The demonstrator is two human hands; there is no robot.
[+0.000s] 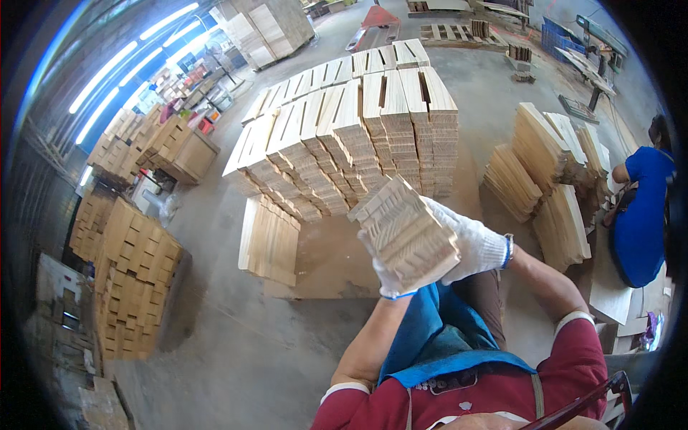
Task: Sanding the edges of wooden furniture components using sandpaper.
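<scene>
- I held a bundle of short wooden slats point(405, 233) up in front of me w/ both hands, above my lap and blue apron point(430, 337).
- My left hand point(387, 276), in a white glove, sat under the bundle's near lower corner, fingers curled up round its left edge – clenched on the wood.
- My right hand point(469, 244), also gloved, pressed flat vs. the bundle's right side, fingers wrapped over the top-right edge – gripping it too.
- So the bundle lay between the 2 palms, tilted, its stepped slat ends facing me, left hand below and right hand beside.
- Beyond it, on a low pallet point(322, 276), stood a big stack of slats point(358, 136) in leaning rows; the bundle overlapped the stack's near edge in view, can't tell if touching.
- A smaller flat pile point(269, 240) lay at the stack's left foot.
- More slat piles point(552, 179) sat to my right, near a person in blue point(641, 215), well apart from my hands.
- Stacked wooden crates point(129, 279) stood far left on the concrete floor point(236, 337).
</scene>
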